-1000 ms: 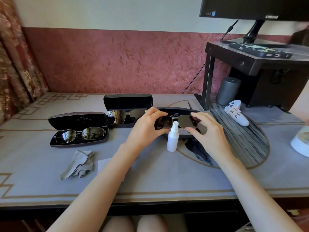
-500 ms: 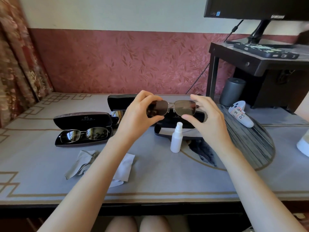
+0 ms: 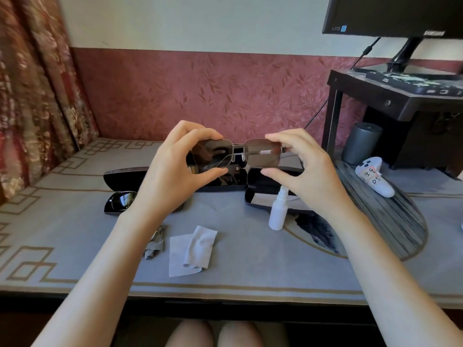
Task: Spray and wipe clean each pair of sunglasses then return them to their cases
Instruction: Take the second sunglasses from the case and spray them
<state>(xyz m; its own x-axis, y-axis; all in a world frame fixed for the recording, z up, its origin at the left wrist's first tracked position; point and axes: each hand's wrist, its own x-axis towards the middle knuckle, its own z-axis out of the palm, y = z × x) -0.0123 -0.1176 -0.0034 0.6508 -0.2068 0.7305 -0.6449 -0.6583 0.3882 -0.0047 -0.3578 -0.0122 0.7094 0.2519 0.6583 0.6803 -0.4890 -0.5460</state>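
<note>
The sunglasses [image 3: 235, 156] are held in the air above the table [image 3: 250, 259], in front of the open cases, with the lenses turned toward the camera. The temple arms are seen folded behind the dark lenses. The frame is gripped at both ends: the left hand [image 3: 175, 166] is clamped on the left lens, fingers curled over the top rim and thumb pressed under it, and the right hand [image 3: 305, 169] is clamped on the right lens in the same way.

Three black cases are laid open along the table behind the hands. In the left case [image 3: 125, 177] a second pair [image 3: 122, 199] is seen, half hidden by the left forearm. The middle case [image 3: 225, 181] is mostly covered by the held sunglasses, and what it holds cannot be told. The right case [image 3: 253, 196] shows a pale lining.

A white bottle [image 3: 278, 214] is stood upright just in front of the right case, its top hidden behind the right hand; whether the two touch cannot be told. A white cloth [image 3: 190, 249] is spread, partly folded, on the table between the forearms, and a crumpled grey cloth [image 3: 155, 244] lies just to its left.

At the right, a white controller [image 3: 375, 179] is laid on a dark patterned patch, near a grey cylinder [image 3: 360, 144]. A dark shelf [image 3: 400, 103] carries a monitor [image 3: 390, 13]. A floral curtain [image 3: 32, 83] hangs at the left.
</note>
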